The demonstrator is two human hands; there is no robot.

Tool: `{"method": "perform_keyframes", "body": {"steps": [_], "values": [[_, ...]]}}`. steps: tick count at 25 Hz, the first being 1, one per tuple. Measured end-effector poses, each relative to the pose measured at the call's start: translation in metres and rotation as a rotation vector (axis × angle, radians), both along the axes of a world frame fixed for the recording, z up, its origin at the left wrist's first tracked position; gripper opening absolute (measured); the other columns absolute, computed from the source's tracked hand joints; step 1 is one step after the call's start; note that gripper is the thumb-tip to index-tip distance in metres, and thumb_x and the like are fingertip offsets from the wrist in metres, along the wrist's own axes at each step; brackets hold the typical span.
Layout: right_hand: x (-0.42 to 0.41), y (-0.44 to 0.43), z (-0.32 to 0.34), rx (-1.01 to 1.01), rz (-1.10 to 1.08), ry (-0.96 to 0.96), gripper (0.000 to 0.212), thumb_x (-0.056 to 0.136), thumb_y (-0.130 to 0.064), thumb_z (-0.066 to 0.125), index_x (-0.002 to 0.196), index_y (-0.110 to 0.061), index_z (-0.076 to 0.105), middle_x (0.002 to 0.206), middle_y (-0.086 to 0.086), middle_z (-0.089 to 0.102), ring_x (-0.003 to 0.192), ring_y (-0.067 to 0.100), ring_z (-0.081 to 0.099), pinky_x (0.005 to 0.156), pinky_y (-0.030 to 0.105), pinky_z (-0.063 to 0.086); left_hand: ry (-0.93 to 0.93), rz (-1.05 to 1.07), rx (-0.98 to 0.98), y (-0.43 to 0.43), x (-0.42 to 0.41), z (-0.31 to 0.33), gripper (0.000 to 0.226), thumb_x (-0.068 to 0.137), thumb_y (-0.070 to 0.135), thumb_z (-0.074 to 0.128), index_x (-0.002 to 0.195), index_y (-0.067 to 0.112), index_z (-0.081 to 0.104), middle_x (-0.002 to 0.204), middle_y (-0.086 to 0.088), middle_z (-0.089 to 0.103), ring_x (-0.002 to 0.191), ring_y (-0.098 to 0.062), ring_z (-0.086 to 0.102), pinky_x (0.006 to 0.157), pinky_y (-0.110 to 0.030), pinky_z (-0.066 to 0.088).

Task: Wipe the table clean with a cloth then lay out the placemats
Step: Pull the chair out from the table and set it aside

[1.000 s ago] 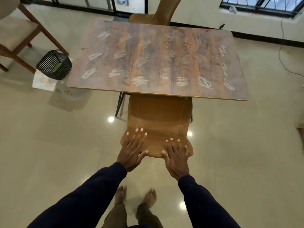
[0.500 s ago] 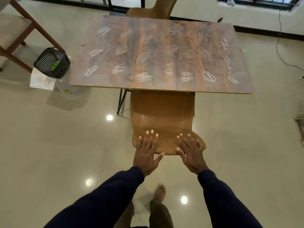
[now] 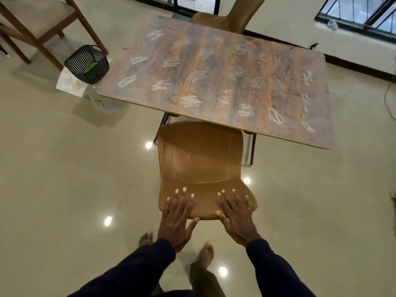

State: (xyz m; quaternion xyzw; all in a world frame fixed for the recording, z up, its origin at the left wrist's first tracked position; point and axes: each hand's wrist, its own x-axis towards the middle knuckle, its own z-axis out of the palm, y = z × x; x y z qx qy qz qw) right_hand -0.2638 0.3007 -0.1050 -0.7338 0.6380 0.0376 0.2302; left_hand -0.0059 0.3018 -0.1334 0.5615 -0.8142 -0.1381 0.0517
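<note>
While chalk marks (image 3: 190, 100) cover table (image 3: 216, 67), left hand (image 3: 175, 219), right hand (image 3: 237, 219) rest flat on chair (image 3: 199, 155).

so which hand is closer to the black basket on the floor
Left. The left hand lies flat on the chair, on the side toward the black basket; the right hand lies beside it, farther away.

bench (image 3: 214, 61): rust-brown with grey streaks, woodgrain look, white chalk scribbles (image 3: 191, 101) in rows. near chair (image 3: 199, 155): plain tan-brown. basket (image 3: 86, 61): black wire, green bit inside. sheet (image 3: 69, 83) under it: white, pale gold print. floor (image 3: 64, 179): glossy beige tiles. sleeves (image 3: 137, 273): dark navy. wooden chair (image 3: 34, 13): dark brown frame, beige seat.
</note>
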Motion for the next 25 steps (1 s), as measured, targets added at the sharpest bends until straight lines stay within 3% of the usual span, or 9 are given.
{"method": "perform_keyframes", "body": {"steps": [6, 10, 12, 16, 20, 23, 25], "values": [[0.035, 0.009, 0.005, -0.036, -0.049, -0.058, 0.083, 0.101, -0.076, 0.0, 0.166, -0.031, 0.026, 0.176, 0.0, 0.018, 0.163, 0.029, 0.002, 0.125, 0.058, -0.014, -0.05, -0.088, -0.03, -0.012, 0.036, 0.0, 0.072, 0.108, 0.064, 0.024, 0.167, 0.022, 0.028, 0.175, -0.015, 0.024, 0.16, -0.037, 0.02, 0.129, -0.054, 0.01], [0.064, 0.022, 0.007, 0.007, -0.144, -0.011, 0.069, 0.107, -0.07, 0.017, 0.157, -0.03, 0.043, 0.167, 0.002, 0.041, 0.156, 0.035, 0.033, 0.124, 0.057, -0.006, -0.05, -0.18, -0.038, -0.024, 0.06, 0.003, 0.073, 0.108, 0.064, 0.028, 0.165, 0.02, 0.031, 0.173, -0.016, 0.028, 0.16, -0.038, 0.024, 0.128, -0.054, 0.014], [0.076, 0.029, 0.005, -0.011, -0.206, -0.003, 0.068, 0.107, -0.07, 0.019, 0.154, -0.031, 0.047, 0.164, 0.002, 0.046, 0.152, 0.037, 0.041, 0.123, 0.057, -0.006, -0.064, -0.227, -0.04, -0.031, 0.068, 0.004, 0.073, 0.108, 0.063, 0.028, 0.165, 0.018, 0.033, 0.173, -0.017, 0.028, 0.159, -0.039, 0.026, 0.128, -0.054, 0.017], [0.104, 0.039, 0.005, -0.063, -0.304, 0.005, 0.064, 0.106, -0.069, 0.027, 0.154, -0.032, 0.046, 0.164, 0.001, 0.044, 0.154, 0.037, 0.038, 0.124, 0.057, -0.012, -0.092, -0.303, -0.041, -0.053, 0.084, 0.01, 0.076, 0.108, 0.065, 0.027, 0.166, 0.017, 0.035, 0.175, -0.016, 0.023, 0.16, -0.039, 0.025, 0.126, -0.057, 0.022], [0.113, 0.052, 0.004, -0.068, -0.357, -0.034, 0.066, 0.106, -0.072, 0.018, 0.158, -0.035, 0.037, 0.17, 0.0, 0.036, 0.159, 0.036, 0.027, 0.124, 0.065, 0.0, -0.075, -0.345, -0.061, -0.057, 0.089, 0.013, 0.075, 0.107, 0.064, 0.03, 0.167, 0.018, 0.031, 0.176, -0.014, 0.019, 0.163, -0.036, 0.019, 0.128, -0.057, 0.021], [0.111, 0.064, 0.0, -0.058, -0.348, -0.066, 0.072, 0.104, -0.074, 0.008, 0.161, -0.038, 0.033, 0.173, -0.004, 0.027, 0.162, 0.032, 0.017, 0.124, 0.063, -0.002, -0.044, -0.323, -0.104, -0.042, 0.088, 0.01, 0.074, 0.106, 0.062, 0.036, 0.167, 0.018, 0.032, 0.176, -0.013, 0.019, 0.163, -0.036, 0.019, 0.131, -0.057, 0.014], [0.109, 0.075, -0.002, -0.05, -0.332, -0.084, 0.07, 0.104, -0.075, 0.012, 0.162, -0.04, 0.031, 0.174, -0.006, 0.023, 0.163, 0.031, 0.012, 0.124, 0.061, -0.005, -0.026, -0.276, -0.112, -0.03, 0.088, 0.01, 0.075, 0.105, 0.061, 0.037, 0.166, 0.017, 0.031, 0.175, -0.015, 0.022, 0.162, -0.038, 0.021, 0.132, -0.058, 0.008]]}}
